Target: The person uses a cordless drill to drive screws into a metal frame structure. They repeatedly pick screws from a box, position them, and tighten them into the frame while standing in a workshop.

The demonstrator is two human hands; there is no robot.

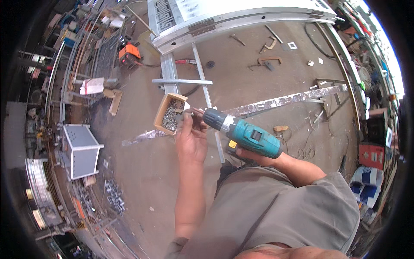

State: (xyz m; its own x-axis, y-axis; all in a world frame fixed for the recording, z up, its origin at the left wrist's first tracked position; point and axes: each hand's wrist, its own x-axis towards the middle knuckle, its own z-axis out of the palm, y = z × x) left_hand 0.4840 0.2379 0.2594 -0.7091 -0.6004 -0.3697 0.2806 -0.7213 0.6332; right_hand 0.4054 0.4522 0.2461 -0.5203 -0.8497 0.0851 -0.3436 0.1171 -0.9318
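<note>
My right hand (pixel 252 156) is wrapped around the handle of a teal and black cordless drill (pixel 254 138). The drill points to the left, and a thin reddish bit (pixel 198 111) sticks out of its chuck. At the tip of that bit, my left hand (pixel 192 140) has thumb and fingers pinched together; what lies between them is too small to make out. Just left of these fingers stands an open cardboard box (pixel 161 111), with many small metal screws (pixel 170 117) inside it.
Beyond the box lie metal bars (pixel 183 81) and a large white metal frame (pixel 246 23). An orange machine (pixel 130 54) stands at the far left. Clamps (pixel 270 60) and a long foil-wrapped strip (pixel 284 100) lie on the floor. A grey box frame (pixel 82 151) is at left.
</note>
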